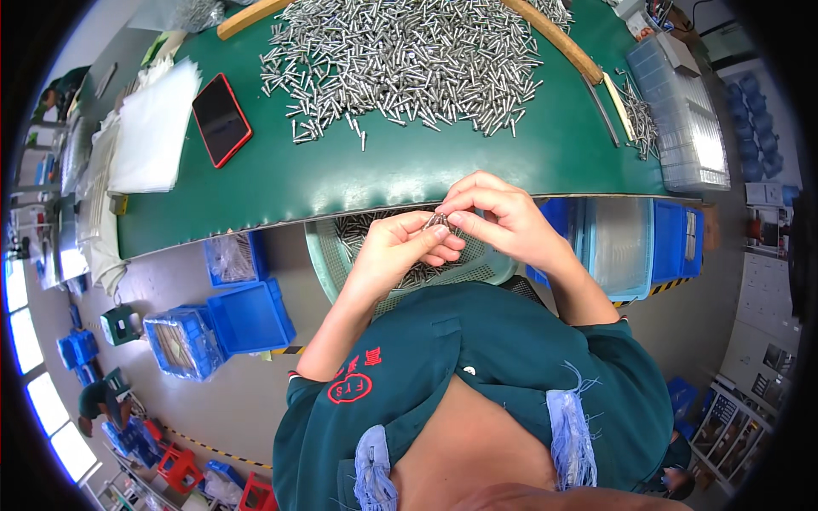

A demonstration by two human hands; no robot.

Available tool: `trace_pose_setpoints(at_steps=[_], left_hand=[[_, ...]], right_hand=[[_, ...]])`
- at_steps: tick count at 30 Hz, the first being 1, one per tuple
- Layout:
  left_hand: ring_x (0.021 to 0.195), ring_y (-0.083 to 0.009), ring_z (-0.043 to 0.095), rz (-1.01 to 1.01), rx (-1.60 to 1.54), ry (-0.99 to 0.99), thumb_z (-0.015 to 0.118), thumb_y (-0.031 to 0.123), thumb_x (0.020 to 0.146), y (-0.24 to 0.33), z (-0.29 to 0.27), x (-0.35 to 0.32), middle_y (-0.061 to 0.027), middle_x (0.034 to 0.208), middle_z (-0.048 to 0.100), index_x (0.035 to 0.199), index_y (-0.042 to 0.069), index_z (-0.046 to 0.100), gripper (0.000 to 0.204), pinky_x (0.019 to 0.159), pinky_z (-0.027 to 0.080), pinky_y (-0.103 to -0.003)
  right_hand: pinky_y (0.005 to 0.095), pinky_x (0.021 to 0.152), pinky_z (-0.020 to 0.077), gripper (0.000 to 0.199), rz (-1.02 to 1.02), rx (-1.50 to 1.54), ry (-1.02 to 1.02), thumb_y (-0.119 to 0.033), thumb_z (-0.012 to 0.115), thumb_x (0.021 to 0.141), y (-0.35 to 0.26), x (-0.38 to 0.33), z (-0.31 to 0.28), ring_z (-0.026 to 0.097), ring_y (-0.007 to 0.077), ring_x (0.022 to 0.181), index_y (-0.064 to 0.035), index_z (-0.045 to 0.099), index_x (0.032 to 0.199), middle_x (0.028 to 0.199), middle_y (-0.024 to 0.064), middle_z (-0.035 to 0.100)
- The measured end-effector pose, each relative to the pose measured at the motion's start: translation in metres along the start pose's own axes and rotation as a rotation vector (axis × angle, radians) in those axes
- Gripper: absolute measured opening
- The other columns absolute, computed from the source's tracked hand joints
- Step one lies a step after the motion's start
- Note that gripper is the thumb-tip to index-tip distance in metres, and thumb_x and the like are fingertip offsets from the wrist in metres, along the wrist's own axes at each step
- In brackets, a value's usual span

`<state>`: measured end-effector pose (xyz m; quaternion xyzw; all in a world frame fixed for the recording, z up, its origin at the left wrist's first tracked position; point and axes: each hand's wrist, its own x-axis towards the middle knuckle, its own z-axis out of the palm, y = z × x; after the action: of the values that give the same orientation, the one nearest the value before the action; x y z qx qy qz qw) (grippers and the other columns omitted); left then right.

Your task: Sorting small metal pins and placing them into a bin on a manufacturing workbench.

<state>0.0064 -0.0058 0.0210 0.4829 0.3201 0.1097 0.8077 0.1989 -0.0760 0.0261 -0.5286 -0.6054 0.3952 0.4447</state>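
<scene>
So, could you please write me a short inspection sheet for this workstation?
Surface: green table, curved front edge.
Job's things: heap of small metal pins; more in a pale mesh basket on the lap.
Clutter: red-cased phone, white sheets, clear plastic trays.
Hands: left hand and right hand pinch a small metal part between fingertips.
Cables: nothing seen.
Surroundings: blue bins on the floor.

That was a factory floor, no doubt: a green workbench point(358, 183) heaped with small metal pins point(409, 60), blue plastic crates point(247, 317) stacked on the concrete floor point(221, 400), and a green work uniform point(477, 358) on the worker.
</scene>
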Motion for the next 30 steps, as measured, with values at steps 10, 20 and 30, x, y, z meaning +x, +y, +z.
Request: trace_pose_setpoints(at_steps=[10, 20, 30], left_hand=[[0.085, -0.0156, 0.068, 0.075, 0.126, 0.048, 0.052, 0.016, 0.099, -0.009, 0.001, 0.003, -0.0105, 0.096, 0.07, 0.115, -0.004, 0.061, 0.027, 0.076, 0.055, -0.027], [0.087, -0.0187, 0.068, 0.176, -0.148, -0.023, 0.049, 0.014, 0.1, 0.004, -0.002, 0.021, -0.0119, 0.099, 0.069, 0.122, -0.004, 0.057, 0.029, 0.079, 0.055, -0.029], [0.084, -0.0157, 0.067, 0.18, 0.066, 0.036, 0.05, 0.014, 0.1, 0.012, -0.007, 0.035, -0.0119, 0.097, 0.069, 0.114, -0.004, 0.059, 0.025, 0.074, 0.054, -0.027]], right_hand=[[0.0258, 0.063, 0.0503, 0.013, 0.068, -0.155, 0.007, -0.015, 0.07, 0.084, -0.011, 0.006, 0.0, 0.063, 0.0139, 0.074, -0.0042, 0.069, 0.09, 0.091, 0.0047, 0.063], [0.0249, 0.076, 0.0474, 0.006, 0.074, 0.174, 0.183, -0.005, 0.062, 0.09, 0.006, 0.019, 0.004, 0.056, 0.0105, 0.09, -0.0001, 0.064, 0.093, 0.101, 0.0048, 0.057], [0.0216, 0.071, 0.0472, 0.01, 0.051, 0.458, 0.314, -0.01, 0.066, 0.09, 0.002, 0.043, -0.005, 0.057, 0.0041, 0.079, -0.0016, 0.064, 0.096, 0.09, -0.0006, 0.062]])
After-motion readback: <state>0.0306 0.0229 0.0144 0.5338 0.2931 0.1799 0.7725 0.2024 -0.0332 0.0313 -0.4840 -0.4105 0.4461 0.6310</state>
